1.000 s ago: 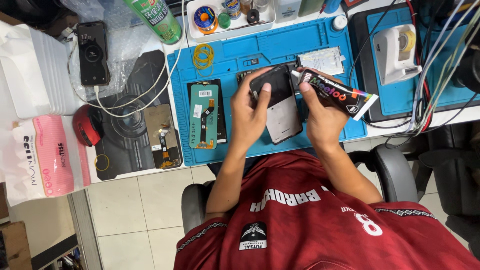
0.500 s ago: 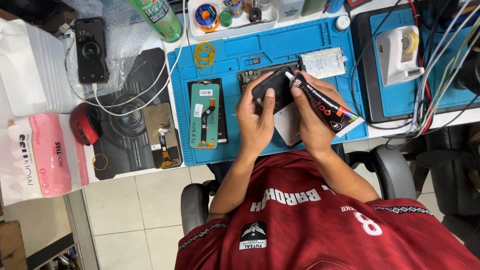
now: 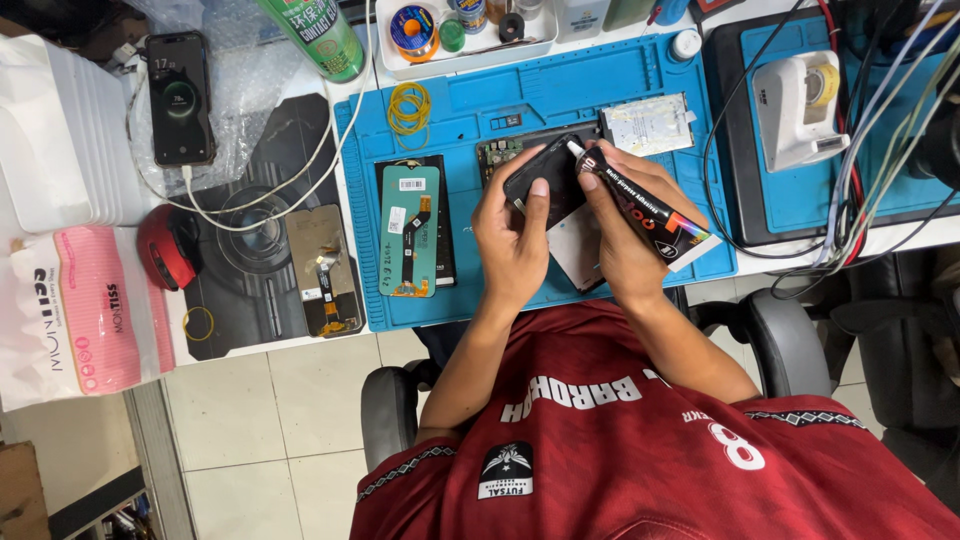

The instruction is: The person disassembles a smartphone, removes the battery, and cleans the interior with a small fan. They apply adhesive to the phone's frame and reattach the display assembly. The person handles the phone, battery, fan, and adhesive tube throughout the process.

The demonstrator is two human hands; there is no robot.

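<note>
Far left: white-and-pink tissue pack (image 3: 75,305) at the surface edge, red round object (image 3: 167,246) just beside it. Black phone (image 3: 180,97) plugged to a white cable (image 3: 255,215), lying on bubble wrap. Dark mat (image 3: 262,290) carries a phone screen part (image 3: 322,270), back side up. Green spray can (image 3: 318,35) at top. Blue work mat (image 3: 560,90) holds yellow rubber bands (image 3: 409,107) and a display assembly (image 3: 413,230) with green backing and orange flex. Left hand (image 3: 512,240) grips a dark phone part (image 3: 545,180), tilted, raised above the blue mat, thumb on its face. Right hand (image 3: 625,235) is clenched around a black glue tube (image 3: 640,208), nozzle tip touching the top edge of the dark phone part. Open phone body (image 3: 510,150) lies behind the hands on the mat, partly hidden. Silver foil sheet (image 3: 648,123) just right of it. Far right: white tape dispenser (image 3: 795,110) on a second blue mat, bundle of cables (image 3: 880,150) beside it.
</note>
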